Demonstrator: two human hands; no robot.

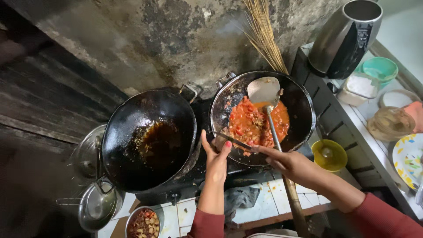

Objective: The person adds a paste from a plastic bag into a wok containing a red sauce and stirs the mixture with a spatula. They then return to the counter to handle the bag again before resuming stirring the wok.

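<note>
Stirring scene on a stove at the counter's back edge: the right hand (288,162) has its grip closed around the long handle of a metal spatula (264,90), blade resting in a wok (304,105) of red tomato sauce (253,123). The left hand (216,156) pinches the wok's near rim through a thin utensil. Judged heavy, hot and slippery; hold the spatula's wooden end.

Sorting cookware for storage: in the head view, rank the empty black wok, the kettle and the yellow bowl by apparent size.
1. Black wok.
2. Kettle, though it stands farther away.
3. Yellow bowl.
</note>
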